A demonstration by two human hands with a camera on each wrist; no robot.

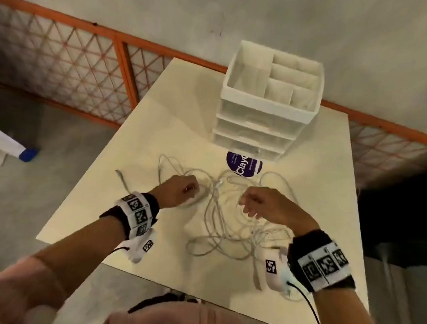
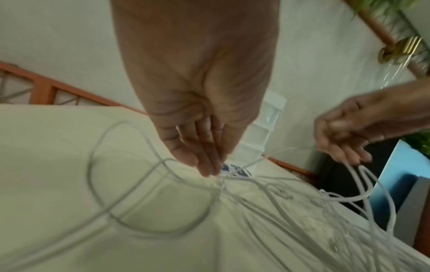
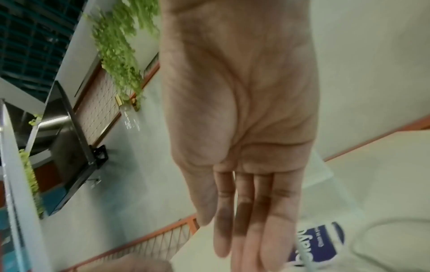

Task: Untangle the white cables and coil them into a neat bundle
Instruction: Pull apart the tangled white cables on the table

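Tangle of thin white cables [image 1: 228, 221] lies spread over the cream square worktop [image 1: 136, 155], loops crossing at the middle, one plug end [image 1: 120, 175] trailing off to the left. Left hand [image 1: 179, 190] hovers over the left loops; in the left wrist view its fingers [image 2: 204, 156] are straight and together, tips at the crossing, grasping nothing. Right hand [image 1: 270, 204] is over the right loops; the left wrist view shows it curled with a strand hanging from its fingertips, while its own wrist view shows flat fingers, so its grip cannot be told. Step judged: starting the untangle. Best to find a free plug end first, pin the knot with one hand, feed the end back through loops slowly, not yank. White plastic drawer organiser [image 1: 268, 99] and round purple sticker [image 1: 244, 164] sit behind the pile
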